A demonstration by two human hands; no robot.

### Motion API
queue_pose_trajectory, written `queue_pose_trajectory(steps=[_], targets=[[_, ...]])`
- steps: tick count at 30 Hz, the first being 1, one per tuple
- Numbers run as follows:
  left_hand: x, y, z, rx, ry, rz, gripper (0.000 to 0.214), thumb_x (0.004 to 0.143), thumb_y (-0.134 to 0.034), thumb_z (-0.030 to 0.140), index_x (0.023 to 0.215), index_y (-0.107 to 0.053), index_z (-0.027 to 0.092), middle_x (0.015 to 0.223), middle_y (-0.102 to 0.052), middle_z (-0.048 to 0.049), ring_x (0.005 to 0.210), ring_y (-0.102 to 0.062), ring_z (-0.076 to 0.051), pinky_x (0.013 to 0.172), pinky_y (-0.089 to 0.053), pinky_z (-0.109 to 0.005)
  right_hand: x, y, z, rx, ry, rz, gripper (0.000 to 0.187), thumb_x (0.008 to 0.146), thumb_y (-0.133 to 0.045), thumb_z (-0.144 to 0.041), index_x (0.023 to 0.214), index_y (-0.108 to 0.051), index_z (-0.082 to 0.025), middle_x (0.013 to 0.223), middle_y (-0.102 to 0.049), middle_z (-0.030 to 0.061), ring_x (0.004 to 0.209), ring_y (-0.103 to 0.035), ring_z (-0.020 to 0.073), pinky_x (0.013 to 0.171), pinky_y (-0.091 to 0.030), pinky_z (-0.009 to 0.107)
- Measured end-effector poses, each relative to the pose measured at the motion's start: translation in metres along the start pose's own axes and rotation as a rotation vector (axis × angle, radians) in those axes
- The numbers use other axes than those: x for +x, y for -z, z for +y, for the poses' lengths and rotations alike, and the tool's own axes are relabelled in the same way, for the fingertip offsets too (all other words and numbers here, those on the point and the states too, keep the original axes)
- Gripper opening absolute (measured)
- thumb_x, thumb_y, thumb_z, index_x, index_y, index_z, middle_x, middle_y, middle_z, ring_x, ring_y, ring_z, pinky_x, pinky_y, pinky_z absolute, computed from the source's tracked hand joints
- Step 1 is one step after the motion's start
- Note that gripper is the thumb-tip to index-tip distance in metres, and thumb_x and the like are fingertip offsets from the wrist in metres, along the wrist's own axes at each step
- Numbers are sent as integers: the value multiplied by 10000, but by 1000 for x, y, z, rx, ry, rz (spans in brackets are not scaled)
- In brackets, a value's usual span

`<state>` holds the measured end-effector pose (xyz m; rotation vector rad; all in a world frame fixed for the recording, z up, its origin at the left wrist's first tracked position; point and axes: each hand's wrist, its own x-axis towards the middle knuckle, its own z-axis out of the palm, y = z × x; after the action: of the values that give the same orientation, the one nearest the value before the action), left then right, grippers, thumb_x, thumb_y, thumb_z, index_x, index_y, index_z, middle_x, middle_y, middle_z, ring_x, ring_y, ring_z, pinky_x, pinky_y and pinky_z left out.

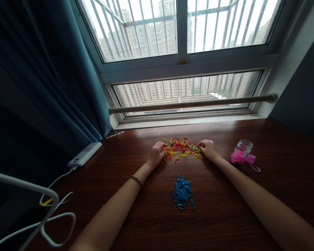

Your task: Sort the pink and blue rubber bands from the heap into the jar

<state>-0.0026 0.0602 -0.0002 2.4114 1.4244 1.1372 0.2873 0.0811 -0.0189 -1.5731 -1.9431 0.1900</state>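
A mixed heap of small red, yellow and blue rubber bands lies on the dark wooden table. My left hand rests at the heap's left edge, fingers curled in on the bands. My right hand sits at the heap's right edge, fingers pinched among the bands. A separate pile of blue bands lies nearer to me, between my forearms. What each hand grips is too small to make out.
A small glass jar with a pink lid and pink bands stands right of my right hand. A white power bank with white cables lies at left by a teal curtain. A barred window is behind the table.
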Motion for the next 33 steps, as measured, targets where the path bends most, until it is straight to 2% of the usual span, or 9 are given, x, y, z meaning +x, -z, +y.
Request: queue_pose_trajectory(steps=[5,10,14,19,21,25,30,32,33], targets=[[1,0,6,-393,153,-65,113,711,-586,246,735,-580,136,769,-620,-38,748,-596,-147,704,-487,-272,3,-1,1,-35,37,-26,113,727,-529,-200,713,-639,-177,840,-616,56,823,-490,183,765,-356,276],[-2,1,31,-661,216,-349,144,687,-607,229,747,-600,98,669,-624,-38,632,-602,-130,604,-489,-239,5,-6,2,-55,86,-25,105,735,-499,-160,712,-601,-151,837,-585,92,842,-455,201,773,-346,288],[-3,2,46,-655,171,-494,137,688,-603,219,736,-618,91,695,-628,-44,625,-582,-112,595,-470,-217,5,-5,-1,34,49,86,120,757,-452,-170,745,-569,-147,784,-585,93,793,-483,200,731,-364,296],[-2,2,42,-407,69,-372,122,730,-559,215,764,-626,118,734,-623,-37,666,-560,-114,619,-445,-222,3,6,-18,430,-28,127,137,736,-502,-276,781,-571,-166,716,-602,44,633,-537,150,615,-411,272],[-2,2,39,-254,-34,-331,114,734,-566,230,758,-639,145,764,-620,-39,723,-550,-130,684,-436,-251,1,12,-28,626,-28,15,196,696,-560,-327,791,-591,-159,728,-615,42,629,-548,142,595,-424,263],[-3,1,39,-13,-211,-341,102,713,-610,277,755,-655,195,823,-613,-44,843,-514,-177,807,-386,-317,-6,27,-50,904,5,-402,282,616,-649,-361,788,-639,-136,699,-627,23,603,-547,120,566,-420,238],[-4,-1,43,106,-245,-371,106,760,-557,261,737,-639,197,777,-609,-34,825,-505,-173,770,-366,-299,-18,44,-76,863,184,-1012,313,594,-683,-326,846,-678,-141,756,-661,31,665,-570,128,612,-432,232],[-4,-2,42,122,-248,-376,121,775,-535,244,730,-637,197,760,-609,-30,809,-508,-166,766,-358,-296,-19,44,-81,850,205,-1049,335,601,-676,-338,877,-678,-149,787,-668,39,658,-568,124,590,-428,225],[-4,-3,41,126,-251,-374,126,780,-528,237,731,-638,199,760,-611,-30,809,-509,-165,773,-354,-298,-19,43,-81,861,183,-977,334,607,-668,-356,867,-679,-147,772,-668,41,618,-557,113,550,-416,216]])
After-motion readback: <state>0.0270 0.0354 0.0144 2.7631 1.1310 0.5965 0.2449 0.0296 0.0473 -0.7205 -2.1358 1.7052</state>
